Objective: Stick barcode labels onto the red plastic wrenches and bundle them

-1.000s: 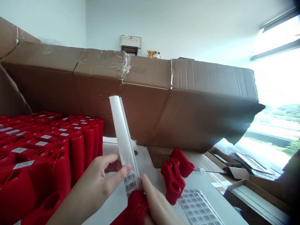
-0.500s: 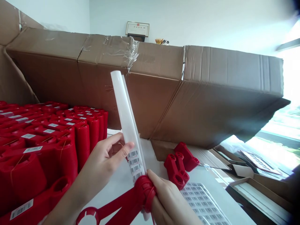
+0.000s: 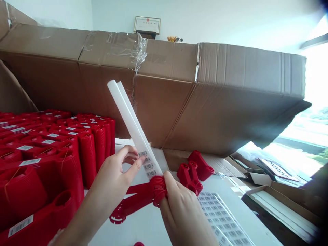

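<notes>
left hand (image 3: 110, 181) fingers pinch white plastic sleeve (image 3: 134, 128) | right hand (image 3: 183, 212) fingers wrap red plastic part (image 3: 142, 195)

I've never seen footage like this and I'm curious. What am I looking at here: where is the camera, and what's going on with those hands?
There is no machine here, just a person's two bare hands. The only camera is worn on their head and looks forward and down, so the view seems tilted. The right hand grips a red plastic part. A long white plastic sleeve with barcode stickers rises from that part. The left hand is right beside the sleeve, its thumb by the stickers. On the white table are rows of red ribbed pieces, two loose red pieces and a sheet of barcode labels. A large cardboard box stands behind them.
</notes>
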Demonstrator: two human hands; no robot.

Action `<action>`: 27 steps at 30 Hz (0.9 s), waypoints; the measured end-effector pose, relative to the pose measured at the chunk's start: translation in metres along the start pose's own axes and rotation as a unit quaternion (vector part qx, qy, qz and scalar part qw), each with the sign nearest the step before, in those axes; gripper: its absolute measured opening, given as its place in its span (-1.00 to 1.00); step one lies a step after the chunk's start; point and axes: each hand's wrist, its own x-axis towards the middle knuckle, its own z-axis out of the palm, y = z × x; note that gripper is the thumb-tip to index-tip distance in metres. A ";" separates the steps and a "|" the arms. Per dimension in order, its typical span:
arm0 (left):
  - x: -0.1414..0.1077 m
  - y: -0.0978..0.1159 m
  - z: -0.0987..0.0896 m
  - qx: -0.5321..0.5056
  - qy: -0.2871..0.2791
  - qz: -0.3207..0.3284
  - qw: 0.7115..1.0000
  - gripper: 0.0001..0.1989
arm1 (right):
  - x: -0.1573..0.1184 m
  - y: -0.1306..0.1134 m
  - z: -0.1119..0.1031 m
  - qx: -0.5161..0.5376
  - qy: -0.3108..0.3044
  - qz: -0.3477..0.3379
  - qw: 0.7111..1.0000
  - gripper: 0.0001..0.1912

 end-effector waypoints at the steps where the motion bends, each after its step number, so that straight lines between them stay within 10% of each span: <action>1: -0.001 0.002 0.002 0.004 0.025 0.003 1.000 -0.69 | 0.000 -0.002 0.000 -0.014 0.010 -0.010 1.000 -0.72; 10: 0.010 -0.003 0.007 0.020 0.077 0.005 0.997 -0.73 | 0.001 -0.009 0.013 -0.108 0.089 -0.052 0.989 -0.63; 16: 0.015 -0.010 0.012 0.031 0.059 0.012 0.998 -0.76 | 0.005 -0.007 0.027 -0.120 -0.004 0.049 0.992 -0.59; 23: -0.011 0.013 -0.004 -0.029 0.031 0.066 0.997 -0.64 | 0.030 0.032 0.001 0.109 -0.092 0.193 0.971 -0.76; 27: -0.010 -0.004 -0.007 0.081 0.013 0.146 0.986 -0.10 | 0.035 0.050 -0.022 0.271 -0.038 0.253 0.928 -0.77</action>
